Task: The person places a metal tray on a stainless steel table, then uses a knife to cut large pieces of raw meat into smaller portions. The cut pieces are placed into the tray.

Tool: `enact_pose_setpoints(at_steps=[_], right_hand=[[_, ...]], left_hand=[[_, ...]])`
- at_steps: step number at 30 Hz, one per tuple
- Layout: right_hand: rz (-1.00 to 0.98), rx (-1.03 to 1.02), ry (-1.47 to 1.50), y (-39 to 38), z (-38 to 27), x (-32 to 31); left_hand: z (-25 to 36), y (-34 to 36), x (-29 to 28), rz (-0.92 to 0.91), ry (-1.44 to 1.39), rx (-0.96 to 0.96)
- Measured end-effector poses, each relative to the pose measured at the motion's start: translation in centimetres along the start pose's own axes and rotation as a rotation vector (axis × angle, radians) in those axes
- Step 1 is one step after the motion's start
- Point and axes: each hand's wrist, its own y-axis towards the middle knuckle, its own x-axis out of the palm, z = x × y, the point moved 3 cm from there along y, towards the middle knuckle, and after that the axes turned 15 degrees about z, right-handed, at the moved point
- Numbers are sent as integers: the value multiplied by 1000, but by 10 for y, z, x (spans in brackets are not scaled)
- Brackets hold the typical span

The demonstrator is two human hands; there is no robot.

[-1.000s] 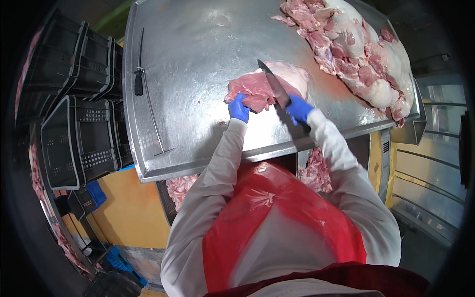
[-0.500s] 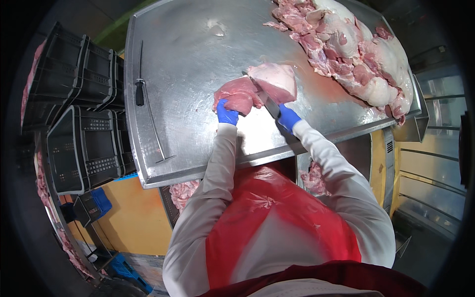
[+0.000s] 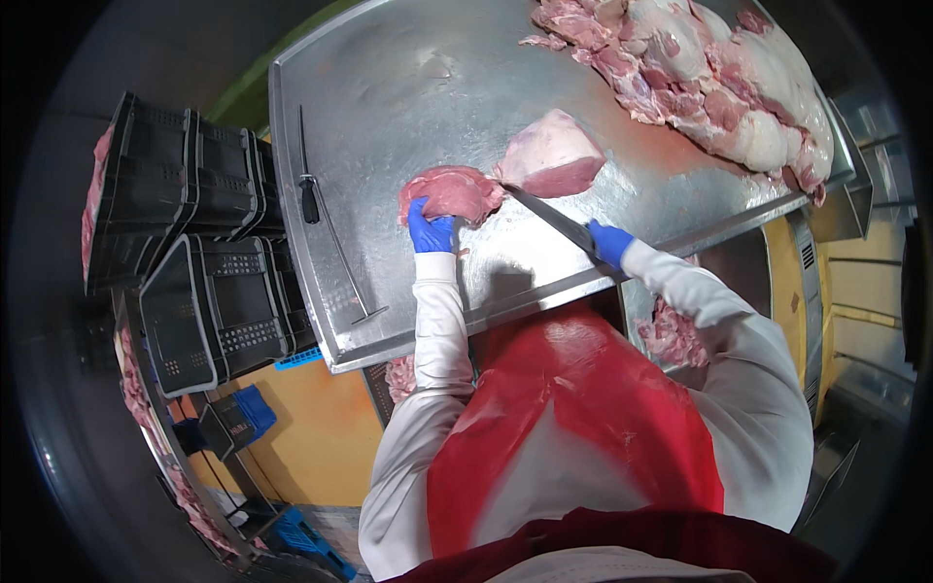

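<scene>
Two meat pieces (image 3: 452, 192), knife (image 3: 556, 222) in right hand (image 3: 609, 244)

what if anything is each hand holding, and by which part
The right hand holds the knife by its handle; the left hand grips the pink meat piece at its near left edge.

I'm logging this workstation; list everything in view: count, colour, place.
Table: one, silver, centre
Left cut: one, pink, mid-table
Right cut: one, pink-white, beside it
Meat pile: one, pink-white, far right
Knife: one, grey, right hand
Tool: one, black-handled, table's left
Rod: one, grey, beside tool
Crates: several, grey, left
Plastic items: several, blue, lower left
Lower meat: two lots, pink, below table
Meat strip: one, pink, far left
Apron: one, red, bottom centre
Sleeves: two, white, beside apron
Left hand: one, blue-gloved, on left cut
Right hand: one, blue-gloved, on knife
</scene>
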Motion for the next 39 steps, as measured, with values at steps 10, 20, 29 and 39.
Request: enact_pose_setpoints(at_steps=[10, 20, 29, 39], right_hand=[[150, 237, 91, -186, 8, -64], [265, 533, 1004, -82, -124, -70], [462, 626, 974, -113, -38, -7], [328, 809, 1037, -115, -2, -29]], left_hand=[[98, -66, 115, -134, -290, -303], [75, -238, 293, -845, -96, -595], [25, -232, 257, -1340, 396, 272], [-157, 103, 227, -616, 1276, 41]])
